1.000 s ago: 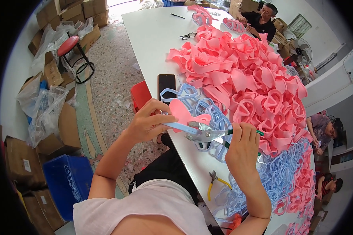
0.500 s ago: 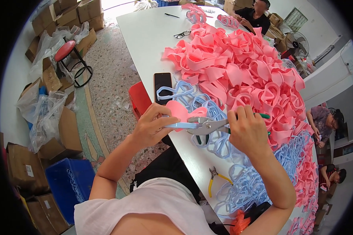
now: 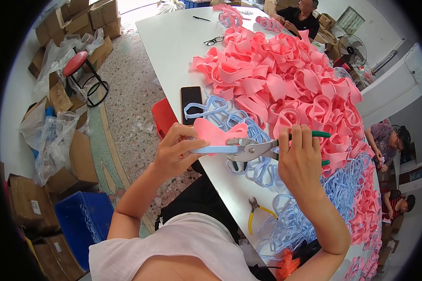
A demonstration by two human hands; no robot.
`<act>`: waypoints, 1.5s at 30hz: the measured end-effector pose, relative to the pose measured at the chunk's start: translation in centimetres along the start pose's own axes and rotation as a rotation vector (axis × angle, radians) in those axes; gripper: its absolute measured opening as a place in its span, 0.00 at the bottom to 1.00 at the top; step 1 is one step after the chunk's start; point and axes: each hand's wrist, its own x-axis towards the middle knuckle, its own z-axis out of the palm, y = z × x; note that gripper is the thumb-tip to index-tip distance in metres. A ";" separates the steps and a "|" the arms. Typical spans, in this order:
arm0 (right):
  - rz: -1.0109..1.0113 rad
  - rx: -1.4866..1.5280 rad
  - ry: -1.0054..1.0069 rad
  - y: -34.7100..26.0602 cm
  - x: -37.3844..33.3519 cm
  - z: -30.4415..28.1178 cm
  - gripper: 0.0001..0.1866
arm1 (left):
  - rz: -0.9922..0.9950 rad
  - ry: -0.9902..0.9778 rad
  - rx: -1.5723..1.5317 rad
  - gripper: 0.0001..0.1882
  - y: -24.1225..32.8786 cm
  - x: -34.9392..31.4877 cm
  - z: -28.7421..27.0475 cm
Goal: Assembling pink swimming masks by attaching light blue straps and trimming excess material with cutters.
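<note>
Head view: a pink-and-blue foam piece (image 3: 215, 139) is held flat by the left hand (image 3: 176, 152), its long axis running level toward the right hand (image 3: 299, 157), whose grip is closed around green-handled pliers (image 3: 253, 148) clamped on the piece's right end, above the table (image 3: 173, 42).

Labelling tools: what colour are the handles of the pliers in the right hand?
Green, on the pliers gripped by the right hand; head view.
</note>
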 end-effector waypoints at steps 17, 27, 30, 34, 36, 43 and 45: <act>-0.076 0.044 -0.021 1.2 0.8 0.4 0.07 | -0.058 0.032 -0.044 0.19 0.2 -0.8 1.2; -0.084 0.005 0.011 0.8 1.0 -0.2 0.06 | -0.017 0.034 -0.018 0.20 0.4 -0.6 1.4; -0.110 0.014 -0.086 1.2 1.1 -0.2 0.05 | -0.067 0.026 -0.042 0.19 0.6 -0.7 1.6; -0.098 0.041 -0.091 0.7 0.7 0.9 0.05 | -0.100 0.044 -0.082 0.19 0.1 -1.0 2.0; -0.056 0.071 -0.043 0.6 1.0 0.6 0.05 | -0.093 0.033 -0.075 0.19 0.2 -1.0 1.5; -0.038 -0.037 0.045 2.1 0.3 -0.5 0.10 | 0.006 0.064 -0.094 0.18 -0.2 -0.5 0.4; -0.050 -0.045 0.032 1.9 0.3 -0.7 0.08 | 0.004 0.070 -0.094 0.18 -0.2 -0.6 0.6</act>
